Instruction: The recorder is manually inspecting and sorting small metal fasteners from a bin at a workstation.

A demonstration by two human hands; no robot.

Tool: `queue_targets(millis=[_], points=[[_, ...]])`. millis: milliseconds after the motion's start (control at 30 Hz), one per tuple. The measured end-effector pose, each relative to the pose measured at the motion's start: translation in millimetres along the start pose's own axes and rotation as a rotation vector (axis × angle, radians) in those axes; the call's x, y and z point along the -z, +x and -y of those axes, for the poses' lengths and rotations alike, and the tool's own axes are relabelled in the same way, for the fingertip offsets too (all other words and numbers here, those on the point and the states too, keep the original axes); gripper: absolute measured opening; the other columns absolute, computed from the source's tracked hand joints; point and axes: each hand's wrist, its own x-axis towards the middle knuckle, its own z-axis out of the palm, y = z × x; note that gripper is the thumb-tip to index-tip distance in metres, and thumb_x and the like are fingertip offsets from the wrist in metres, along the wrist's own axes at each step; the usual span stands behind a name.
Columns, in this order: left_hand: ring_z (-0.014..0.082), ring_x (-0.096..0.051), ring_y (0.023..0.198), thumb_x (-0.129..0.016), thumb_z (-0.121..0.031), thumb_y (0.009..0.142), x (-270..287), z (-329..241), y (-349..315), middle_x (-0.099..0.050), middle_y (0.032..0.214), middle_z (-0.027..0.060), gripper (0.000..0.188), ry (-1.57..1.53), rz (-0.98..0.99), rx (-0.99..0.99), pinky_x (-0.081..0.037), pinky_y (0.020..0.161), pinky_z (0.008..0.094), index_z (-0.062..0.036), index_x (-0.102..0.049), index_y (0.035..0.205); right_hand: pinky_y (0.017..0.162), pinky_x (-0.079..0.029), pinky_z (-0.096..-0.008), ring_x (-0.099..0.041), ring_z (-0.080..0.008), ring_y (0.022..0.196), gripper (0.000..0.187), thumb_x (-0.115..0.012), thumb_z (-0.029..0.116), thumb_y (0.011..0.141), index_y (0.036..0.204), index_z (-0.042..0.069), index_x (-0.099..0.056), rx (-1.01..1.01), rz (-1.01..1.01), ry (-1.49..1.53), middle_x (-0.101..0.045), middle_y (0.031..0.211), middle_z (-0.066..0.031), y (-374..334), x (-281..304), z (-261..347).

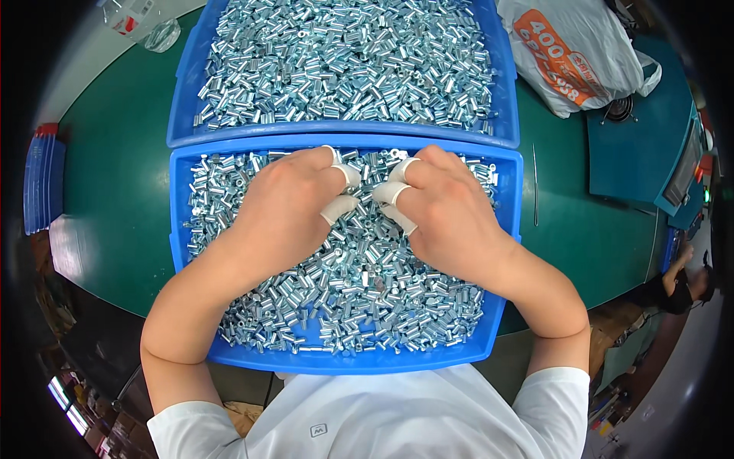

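A green table [107,183] carries everything here. At the middle of its near edge sits the near tray [344,361], blue, and the far tray [178,99] lies just behind it, its front wall running along the near tray's back edge. A white bag [596,38] lies off the far tray's right edge, with a teal box [631,153] in front of it, toward the table's right edge. Blue bins [44,183] stand nested at the table's left edge; a clear bottle [141,23] lies near its far-left corner.

The left hand [294,191] and right hand [443,195] are over the back half of the near tray, facing each other across its middle. Both have fingers curled inward, thumb close to forefinger, in white finger cots [340,208]; whether either pinches anything I cannot tell.

A thin rod [535,183] lies beside the near tray's right edge, pointing away from the person.

Smallest are the metal sleeves [359,283], heaped in both trays. Those nearest lie below and between the fingertips, about equally near each hand, their long axes pointing every way.
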Motion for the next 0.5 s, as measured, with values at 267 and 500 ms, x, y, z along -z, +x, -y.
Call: queue_targets(millis=[267, 500], points=[[0.0336, -0.062, 0.084, -0.082, 0.000, 0.075, -6.0, 2.3, 1.4, -0.060, 0.089, 0.0123, 0.032, 0.010, -0.044, -0.101, -0.051, 0.071, 0.0433, -0.0032, -0.074, 0.105, 0.078, -0.047, -0.0408, -0.057, -0.0284, 0.093, 0.031, -0.072, -0.003, 0.066, 0.095, 0.007, -0.075, -0.018, -0.005, -0.113, -0.061, 0.091, -0.0058, 1.1, -5.2, 9.2], [0.0341, -0.063, 0.084, -0.080, 0.003, 0.076, -6.0, -3.2, 0.7, -0.060, 0.089, 0.0118, 0.027, 0.054, -0.022, -0.059, -0.051, 0.072, 0.0439, -0.0037, -0.072, 0.101, 0.078, -0.047, -0.0410, -0.057, -0.0286, 0.093, 0.033, -0.073, 0.000, 0.061, 0.093, 0.006, -0.074, -0.065, -0.015, -0.180, -0.059, 0.090, -0.0063, -1.2, -9.8, 9.6]])
